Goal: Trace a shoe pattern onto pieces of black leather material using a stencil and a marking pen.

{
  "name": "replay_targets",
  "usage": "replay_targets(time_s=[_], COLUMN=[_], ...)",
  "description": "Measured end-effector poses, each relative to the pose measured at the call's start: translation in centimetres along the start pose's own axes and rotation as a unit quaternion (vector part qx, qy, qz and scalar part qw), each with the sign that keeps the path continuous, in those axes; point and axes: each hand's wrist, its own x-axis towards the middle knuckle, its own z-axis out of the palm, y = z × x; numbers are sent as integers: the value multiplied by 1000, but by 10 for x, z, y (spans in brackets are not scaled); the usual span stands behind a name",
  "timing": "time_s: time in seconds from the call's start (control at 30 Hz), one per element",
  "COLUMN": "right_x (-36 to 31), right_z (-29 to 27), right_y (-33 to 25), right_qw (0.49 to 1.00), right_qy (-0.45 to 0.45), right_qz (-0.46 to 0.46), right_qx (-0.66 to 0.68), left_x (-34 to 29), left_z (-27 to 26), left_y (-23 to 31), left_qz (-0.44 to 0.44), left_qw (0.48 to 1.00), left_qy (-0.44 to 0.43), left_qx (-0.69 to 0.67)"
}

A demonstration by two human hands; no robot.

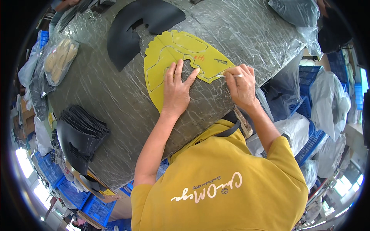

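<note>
A yellow curved pattern template point(156, 57) with dashed slots, a notched edge and handwritten marks lies on the dark, plastic-covered table point(216, 111). My left hand point(177, 90) presses on it with fingers spread, beside its inner cut-out. At the template's right end, my right hand point(242, 85) pinches a slim white pen point(236, 75), its tip at the template's edge. Whether a piece lies under the template is hidden. Just beyond it rests a black, curved, flat piece point(125, 40) of leather-like material.
A fanned stack of black cut pieces point(81, 131) sits at the table's left near side. Farther left is a clear bag of beige items point(61, 61). A plastic-wrapped grey bundle point(296, 13) lies at the far right corner. Blue crates point(308, 82) and bagged goods stand beyond the right edge.
</note>
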Motion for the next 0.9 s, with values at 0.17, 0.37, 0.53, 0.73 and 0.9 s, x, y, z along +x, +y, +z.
replay_targets(time_s=[0.17,0.37,0.53,0.73,0.9], right_x=[-3,0,-1,0,2], right_z=[-2,-2,-10,-6,-19], right_y=[7,2,17,16,34], right_qw=[998,999,997,997,994], right_qy=[50,42,67,60,74], right_qz=[37,14,35,44,42], right_qx=[-9,-12,-33,-14,-62], left_x=[2,1,1,1,3], left_z=[0,0,-1,0,-3], left_y=[1,0,1,3,1], left_qz=[3,3,4,-7,6], left_qw=[1000,1000,1000,1000,1000], left_qy=[1,1,-3,2,-6], left_qx=[-2,5,5,-4,8])
